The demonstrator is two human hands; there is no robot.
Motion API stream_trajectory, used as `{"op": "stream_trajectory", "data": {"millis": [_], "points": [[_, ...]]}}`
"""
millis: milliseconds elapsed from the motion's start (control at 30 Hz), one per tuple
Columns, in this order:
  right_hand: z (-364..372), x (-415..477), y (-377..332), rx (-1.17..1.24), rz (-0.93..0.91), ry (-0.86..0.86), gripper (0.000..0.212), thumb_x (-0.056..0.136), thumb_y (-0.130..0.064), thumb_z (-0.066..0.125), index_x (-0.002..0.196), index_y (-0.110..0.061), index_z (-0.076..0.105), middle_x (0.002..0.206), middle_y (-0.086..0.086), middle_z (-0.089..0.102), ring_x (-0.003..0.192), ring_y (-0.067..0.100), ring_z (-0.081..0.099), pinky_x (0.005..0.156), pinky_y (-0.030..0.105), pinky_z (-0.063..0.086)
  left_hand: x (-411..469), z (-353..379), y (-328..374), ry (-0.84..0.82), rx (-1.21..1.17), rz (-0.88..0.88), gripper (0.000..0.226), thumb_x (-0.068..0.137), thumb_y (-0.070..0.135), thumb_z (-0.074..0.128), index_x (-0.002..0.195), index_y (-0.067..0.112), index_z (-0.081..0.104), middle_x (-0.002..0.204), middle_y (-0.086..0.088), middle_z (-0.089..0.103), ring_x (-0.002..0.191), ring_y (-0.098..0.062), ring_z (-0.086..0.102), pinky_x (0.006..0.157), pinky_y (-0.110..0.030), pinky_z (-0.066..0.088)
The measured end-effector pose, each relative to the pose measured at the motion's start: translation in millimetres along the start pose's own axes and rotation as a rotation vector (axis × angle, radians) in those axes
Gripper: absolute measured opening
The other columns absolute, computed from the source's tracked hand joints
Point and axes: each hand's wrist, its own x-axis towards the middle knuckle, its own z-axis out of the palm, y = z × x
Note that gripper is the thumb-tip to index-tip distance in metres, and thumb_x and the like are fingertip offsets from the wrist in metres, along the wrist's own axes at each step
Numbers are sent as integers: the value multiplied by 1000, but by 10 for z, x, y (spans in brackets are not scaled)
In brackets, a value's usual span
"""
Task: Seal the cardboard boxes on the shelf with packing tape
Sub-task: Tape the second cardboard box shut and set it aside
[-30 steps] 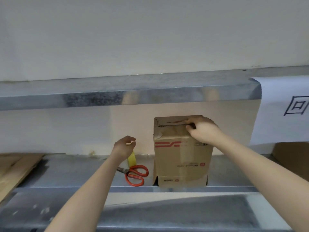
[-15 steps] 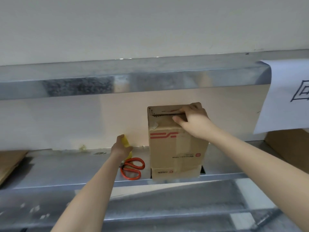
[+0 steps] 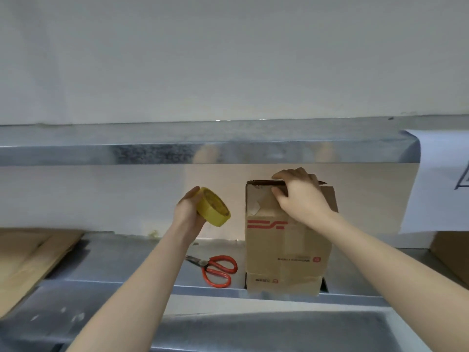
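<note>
A tall cardboard box point(image 3: 286, 247) with red print stands upright on the metal shelf point(image 3: 132, 260), its base at the shelf's front edge. My right hand point(image 3: 299, 196) grips the box's top front edge, fingers curled over the top flap. Left of the box, my left hand point(image 3: 189, 212) holds a yellow roll of packing tape point(image 3: 213, 207) up in the air, well above the shelf. The box's top face is hidden from view.
Red-handled scissors point(image 3: 218, 270) lie on the shelf just left of the box. Flattened cardboard point(image 3: 30, 255) sits at the far left, another box point(image 3: 451, 252) at the far right. A metal upper shelf point(image 3: 203, 151) hangs close overhead, with white paper point(image 3: 441, 184) hanging on the right.
My left hand has lifted the yellow tape roll from the shelf beside the scissors up into the air. My right hand has stayed on the box's top edge.
</note>
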Motion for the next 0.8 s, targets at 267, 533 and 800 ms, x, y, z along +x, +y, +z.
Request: {"op": "stream_trajectory", "data": {"millis": [267,533,800], "points": [[-157,-197,-408,226,-233,-295,52,87,-48,62,134,-29,50,134,-7,53,129,15,40,110,42,27,-628,276,274,-86,-373,-162,29,104,13,30,89,-2,50,78,-12,52,65,-17,53,55,-28,54],[-295,-527,-545,398,-294,-371,12,91,-35,63,102,-30,62,102,-13,64,97,10,55,99,34,42,-1045,234,354,-216,-173,-226,26,101,24,42,100,1,54,81,-13,60,71,-21,60,63,-31,57],[-629,-735,-535,735,-146,-338,21,84,-46,68,88,-26,72,85,-7,72,81,6,66,76,29,52,-1440,264,405,-285,540,-100,76,66,76,58,120,22,62,122,-4,60,112,-20,60,89,-40,55]]}}
